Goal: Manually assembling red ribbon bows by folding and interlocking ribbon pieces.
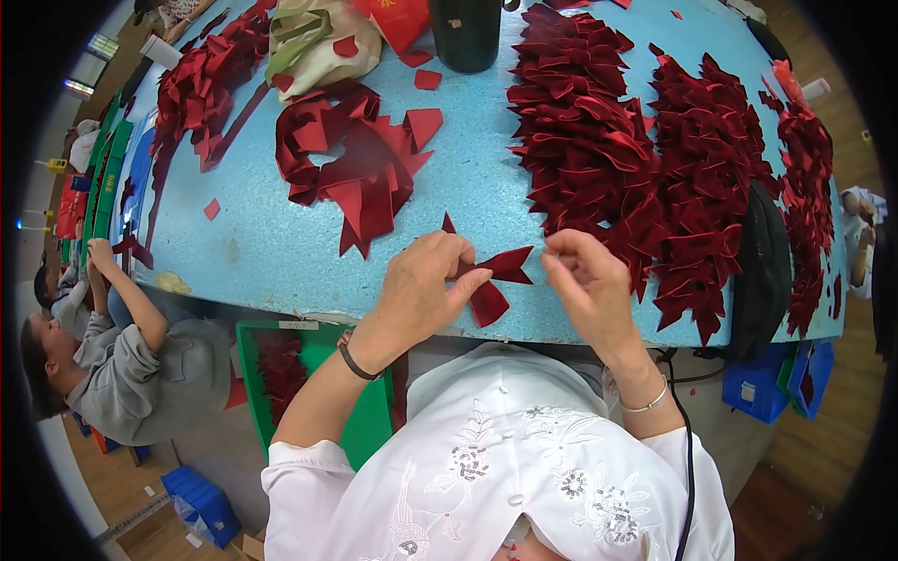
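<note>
My left hand (pixel 412 288) pinches a dark red velvet ribbon bow (pixel 490 307) between thumb and fingers, just above the near edge of the table. Its notched tail points right and another end hangs toward me; the middle is hidden under my fingers. Just beyond the tail's tip, my right hand (pixel 597 292) is half curled, thumb and forefinger apart, with nothing visible between them. Farther off to the left lies a loose heap of cut red ribbon pieces (pixel 365 182). Long rows of similar dark red bows (pixel 585 122) are packed together on the right.
The blue tabletop (pixel 468 178) also carries a black cup (pixel 465 35), a pale cloth bag (pixel 323 47) and a black bag (pixel 760 271) at the right edge. A green crate (pixel 369 425) stands below the near edge. At left, another person (pixel 154 365) sits working.
</note>
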`<state>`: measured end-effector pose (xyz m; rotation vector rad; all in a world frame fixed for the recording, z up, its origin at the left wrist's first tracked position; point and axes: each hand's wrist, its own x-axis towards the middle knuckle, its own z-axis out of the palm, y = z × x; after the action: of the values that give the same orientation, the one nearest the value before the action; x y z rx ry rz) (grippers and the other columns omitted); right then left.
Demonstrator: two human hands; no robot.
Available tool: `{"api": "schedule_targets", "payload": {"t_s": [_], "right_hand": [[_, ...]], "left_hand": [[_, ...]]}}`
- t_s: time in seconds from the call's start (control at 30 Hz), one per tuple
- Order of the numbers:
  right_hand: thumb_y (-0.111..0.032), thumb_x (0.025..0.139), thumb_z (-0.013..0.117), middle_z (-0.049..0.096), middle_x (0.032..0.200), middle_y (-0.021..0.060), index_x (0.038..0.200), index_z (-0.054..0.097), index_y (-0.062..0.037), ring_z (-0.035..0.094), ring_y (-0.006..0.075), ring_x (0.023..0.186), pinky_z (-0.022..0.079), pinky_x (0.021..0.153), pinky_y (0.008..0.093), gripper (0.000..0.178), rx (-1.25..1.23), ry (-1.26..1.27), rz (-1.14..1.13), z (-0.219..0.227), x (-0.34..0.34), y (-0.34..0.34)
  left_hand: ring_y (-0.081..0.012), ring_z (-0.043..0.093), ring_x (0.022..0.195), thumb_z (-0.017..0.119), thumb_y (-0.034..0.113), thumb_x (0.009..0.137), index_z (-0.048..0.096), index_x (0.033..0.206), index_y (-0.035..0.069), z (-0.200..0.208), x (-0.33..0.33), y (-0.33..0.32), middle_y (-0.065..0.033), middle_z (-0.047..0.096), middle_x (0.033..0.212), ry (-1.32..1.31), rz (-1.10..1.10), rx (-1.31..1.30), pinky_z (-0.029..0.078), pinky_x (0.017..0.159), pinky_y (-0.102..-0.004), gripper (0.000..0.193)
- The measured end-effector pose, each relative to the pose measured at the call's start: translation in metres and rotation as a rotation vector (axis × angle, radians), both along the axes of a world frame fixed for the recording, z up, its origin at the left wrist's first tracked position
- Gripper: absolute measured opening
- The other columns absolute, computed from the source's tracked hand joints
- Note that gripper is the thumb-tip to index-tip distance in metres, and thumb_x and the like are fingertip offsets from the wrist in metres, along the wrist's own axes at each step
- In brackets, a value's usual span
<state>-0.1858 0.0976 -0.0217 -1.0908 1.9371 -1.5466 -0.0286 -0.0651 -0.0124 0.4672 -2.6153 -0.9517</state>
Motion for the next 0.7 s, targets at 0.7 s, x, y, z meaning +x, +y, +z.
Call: {"api": "schedule_targets", "payload": {"t_s": [0.7], "right_hand": [[-0.001, 0.082, 0.074, 0.063, 0.086, 0.0029, 0.105, 0.058, 0.0013, 0.057, 0.0056, 0.069, 0.047, 0.057, 0.0213, 0.028, 0.185, -0.142, 0.223, 0.003, 0.009, -0.028]], "left_hand": [[-0.0195, 0.050, 0.060, 0.071, 0.008, 0.084, 0.061, 0.087, 0.003, -0.013, 0.001, -0.004, -0.0055, 0.053, 0.070, 0.147, 0.021, 0.051, 0.041, 0.055, -0.0330, 0.012]]}}
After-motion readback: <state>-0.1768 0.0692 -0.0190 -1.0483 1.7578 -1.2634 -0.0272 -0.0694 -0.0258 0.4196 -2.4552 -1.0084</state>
